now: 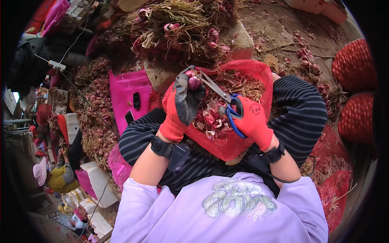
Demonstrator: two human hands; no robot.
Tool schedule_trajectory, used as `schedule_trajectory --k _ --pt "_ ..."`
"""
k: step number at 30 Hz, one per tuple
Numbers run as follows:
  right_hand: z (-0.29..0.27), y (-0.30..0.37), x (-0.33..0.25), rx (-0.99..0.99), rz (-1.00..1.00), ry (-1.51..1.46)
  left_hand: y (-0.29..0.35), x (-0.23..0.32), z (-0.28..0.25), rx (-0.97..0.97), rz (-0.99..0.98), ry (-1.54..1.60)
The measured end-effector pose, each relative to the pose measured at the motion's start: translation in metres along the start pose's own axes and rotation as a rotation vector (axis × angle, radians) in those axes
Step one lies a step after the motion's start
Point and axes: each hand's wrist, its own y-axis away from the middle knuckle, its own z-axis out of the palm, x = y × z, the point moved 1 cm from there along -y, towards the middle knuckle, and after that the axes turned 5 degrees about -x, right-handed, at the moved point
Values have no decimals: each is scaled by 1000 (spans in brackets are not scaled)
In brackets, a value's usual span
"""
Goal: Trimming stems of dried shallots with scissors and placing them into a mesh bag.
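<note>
In a red and black glove, my left hand (182, 101) is closed around a small purple shallot (194, 82), held up over the bag's left rim. My right hand (252, 117), gloved the same way, grips blue-handled scissors (221, 92). The scissor blades are spread and reach up beside the shallot; whether they touch its stem I cannot tell. Beneath both hands lies a red mesh bag (267, 81), opened wide between my legs. Loose shallots, red skins and dry stalk trimmings (243, 83) fill it.
A heap of shallots with dried stalks (178, 30) rises just beyond the bag on a pale block (242, 38). Pink sheeting (121, 93) at left bears a black object (136, 101). Full red net sacks (355, 65) stand at right. Another person (60, 178) sits far left.
</note>
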Motion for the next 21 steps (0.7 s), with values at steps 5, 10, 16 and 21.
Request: schedule_trajectory --k 5,10,16,21 --pt "7 2 10 19 -3 79 1 -8 -2 -86 -7 58" --pt "3 2 11 -85 33 -187 0 -3 8 -66 20 57" --pt "1 -1 11 -215 182 -529 -3 8 1 -169 92 -107" --pt "2 3 12 -114 -7 -373 4 27 18 -16 367 -686"
